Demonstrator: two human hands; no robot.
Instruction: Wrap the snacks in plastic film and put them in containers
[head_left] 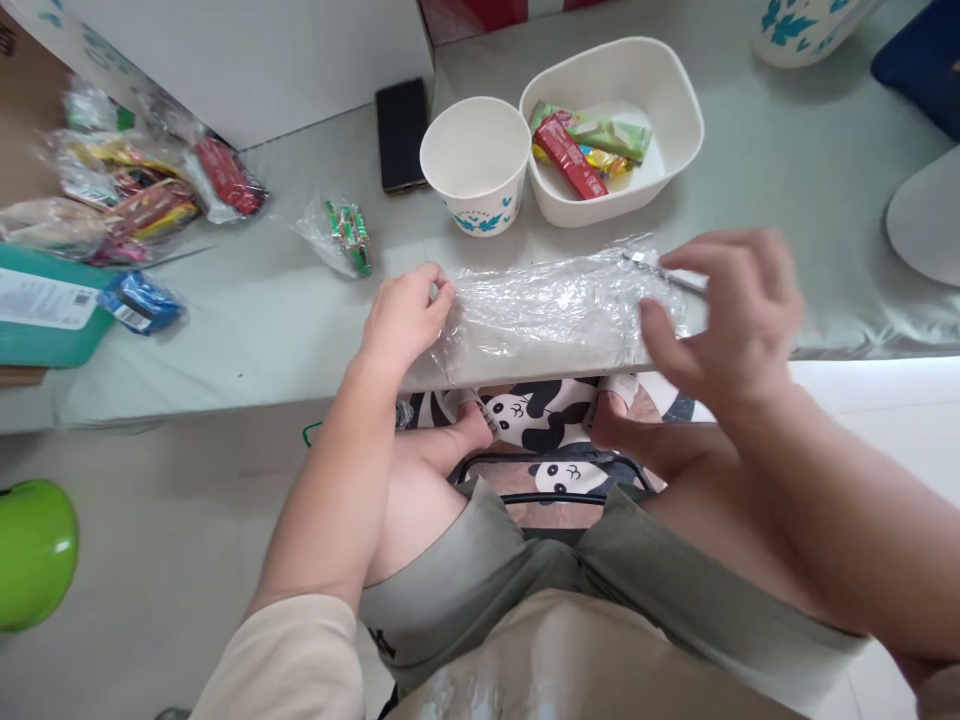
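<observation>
A crumpled clear plastic bag [547,305] lies stretched along the front edge of the table. At its left end, my left hand [409,310] pinches the plastic between thumb and fingers. My right hand [727,310] hovers over the right end, somewhat blurred, with thumb and fingers apart and nothing visible between them. Beneath its fingers is a thin, light-coloured tool with a metal tip [686,280], partly hidden; its kind is unclear. Behind the bag stand a white paper cup [487,215] with blue leaf prints and a white tub [675,150] containing several wrapped snacks [574,160].
A black phone [401,135] lies left of the cup. Nearby is a small clear bag with green packets [349,238]. Several wrapped snacks [142,190], a blue packet [142,302] and a teal box [52,310] sit at the left. Another printed cup [795,35] stands back right.
</observation>
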